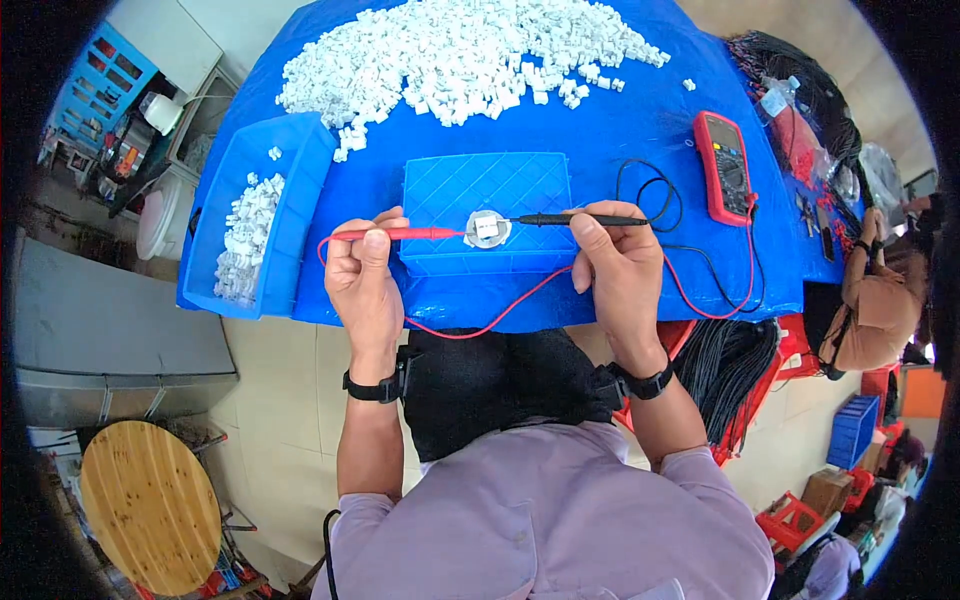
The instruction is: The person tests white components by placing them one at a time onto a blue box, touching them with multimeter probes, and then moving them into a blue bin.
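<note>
My left hand (364,290) pinches a red test probe (410,234), its tip pointing right. My right hand (624,275) grips a black test probe (560,219) aimed left. Between the two tips a small white block-shaped part (487,226) sits on a round pale disc (474,240). Both tips reach the part or its edge; whether they touch it I cannot tell. The disc rests on a blue plastic crate (430,185) with a ribbed, flat top. Thin leads run from the probes towards a red-cased multimeter (727,168) on the right.
A large heap of white parts (440,60) covers the far side of the blue-covered table (370,180). At left a blue bin (285,230) holds more of them. Black cables (728,365) fill a red container by my right elbow. Another person (880,300) sits at far right.
</note>
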